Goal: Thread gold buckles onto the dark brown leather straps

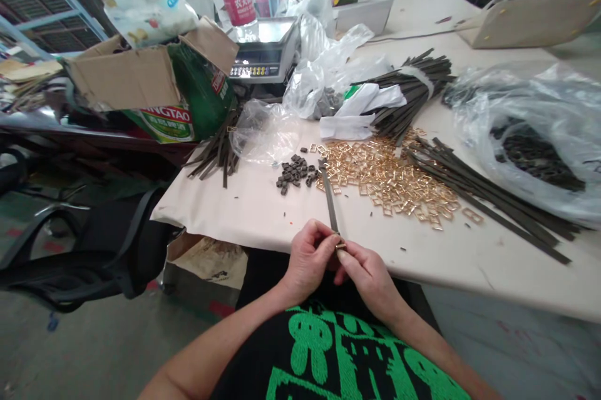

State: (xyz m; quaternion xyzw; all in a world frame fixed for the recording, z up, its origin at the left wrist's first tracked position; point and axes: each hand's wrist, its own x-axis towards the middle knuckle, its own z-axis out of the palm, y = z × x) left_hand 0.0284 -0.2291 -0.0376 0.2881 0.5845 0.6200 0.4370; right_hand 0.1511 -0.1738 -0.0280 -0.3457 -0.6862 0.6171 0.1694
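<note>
My left hand point(307, 256) pinches the near end of a dark strap point(330, 203), which runs away from me across the table edge. Fingers closed, my right hand point(370, 276) meets the left one and grips a small gold buckle point(340, 246) at that strap end. How far the strap passes through the buckle is hidden by my fingertips. Beyond my hands a wide heap of gold buckles point(389, 178) covers the tabletop. Left of the strap sits a small pile of dark loops point(293, 173). More dark straps point(488, 196) lie to the right.
A bundle of straps point(413, 93) lies at the back beside a clear plastic bag point(267, 134). On the right is a large bag of dark pieces point(535, 149). A scale point(263, 56) and a cardboard box point(126, 77) stand behind; an office chair point(89, 243) is at left.
</note>
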